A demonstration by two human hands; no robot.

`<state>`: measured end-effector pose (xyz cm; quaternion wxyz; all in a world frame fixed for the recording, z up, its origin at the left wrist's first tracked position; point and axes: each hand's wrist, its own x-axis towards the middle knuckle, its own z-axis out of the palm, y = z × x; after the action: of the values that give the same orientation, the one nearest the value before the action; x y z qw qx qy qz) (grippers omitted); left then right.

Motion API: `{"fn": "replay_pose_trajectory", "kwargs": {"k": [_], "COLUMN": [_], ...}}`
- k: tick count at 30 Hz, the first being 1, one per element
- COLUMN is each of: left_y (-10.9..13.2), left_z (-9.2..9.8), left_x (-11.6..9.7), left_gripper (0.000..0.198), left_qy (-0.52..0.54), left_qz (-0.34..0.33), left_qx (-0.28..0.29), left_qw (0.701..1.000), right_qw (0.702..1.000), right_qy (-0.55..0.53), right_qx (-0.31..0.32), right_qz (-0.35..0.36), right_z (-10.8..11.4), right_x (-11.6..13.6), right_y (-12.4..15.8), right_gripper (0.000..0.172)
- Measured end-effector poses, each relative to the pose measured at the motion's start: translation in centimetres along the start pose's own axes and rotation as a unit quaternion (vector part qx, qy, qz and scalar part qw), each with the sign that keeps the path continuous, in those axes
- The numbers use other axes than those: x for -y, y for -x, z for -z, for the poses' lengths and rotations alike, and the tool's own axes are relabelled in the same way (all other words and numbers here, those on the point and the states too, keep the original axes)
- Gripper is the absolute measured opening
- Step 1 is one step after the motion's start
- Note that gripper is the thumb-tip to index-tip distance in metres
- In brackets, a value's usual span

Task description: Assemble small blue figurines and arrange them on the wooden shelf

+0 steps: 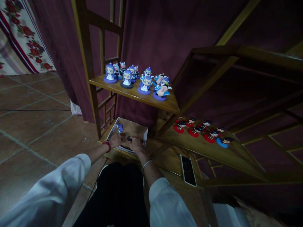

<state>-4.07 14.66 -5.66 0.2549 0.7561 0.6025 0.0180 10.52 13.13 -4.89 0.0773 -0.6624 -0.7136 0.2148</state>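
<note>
An open cardboard box point(137, 127) with white side walls sits low in front of me. Inside, near its left wall, is a small blue-and-white figurine point(120, 128). My left hand point(115, 140), with a red bead bracelet at the wrist, reaches over the box's front left part just below the figurine. Its fingers look curled, and what they hold, if anything, is hidden. At the front right of the box, my right hand point(136, 144) has its fingers closed at the edge of a dark round base point(129, 138).
Above the box, a wooden shelf point(134, 94) carries several purple-haired figurines point(127, 78). To the right, a lower shelf point(203, 146) holds several red-based figurines point(195, 130) and a blue-based one point(224, 142). A phone point(188, 170) lies near my right arm.
</note>
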Motion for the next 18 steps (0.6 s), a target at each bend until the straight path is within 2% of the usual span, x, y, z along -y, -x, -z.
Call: {"fn": "replay_pose_trajectory", "kwargs": {"k": [4, 8, 15, 18], "left_y": [-2.0, -3.9, -5.6, -6.3], "left_z": [-1.2, -2.1, -2.4, -2.4], "left_x": [0.9, 1.5, 2.0, 2.2], "left_gripper": [0.027, 0.03, 0.045, 0.048], "left_qy": [0.0, 0.0, -0.017, -0.023], "left_qz": [0.008, 0.006, -0.004, -0.014], "left_qx": [0.011, -0.002, -0.043, -0.038], "left_qw": [1.0, 1.0, 0.999, 0.999], "right_qw": [1.0, 1.0, 1.0, 1.0], "right_qy": [0.004, 0.007, 0.016, 0.011], "right_qx": [0.008, 0.011, -0.003, 0.0], "right_qz": [-0.025, -0.022, -0.008, -0.002], "right_z": [-1.3, -2.3, -3.8, -4.6], "right_x": [-1.7, -2.5, -3.3, -3.9], "right_y": [-0.9, -1.8, -2.8, -3.0], "right_gripper": [0.035, 0.043, 0.052, 0.053]}}
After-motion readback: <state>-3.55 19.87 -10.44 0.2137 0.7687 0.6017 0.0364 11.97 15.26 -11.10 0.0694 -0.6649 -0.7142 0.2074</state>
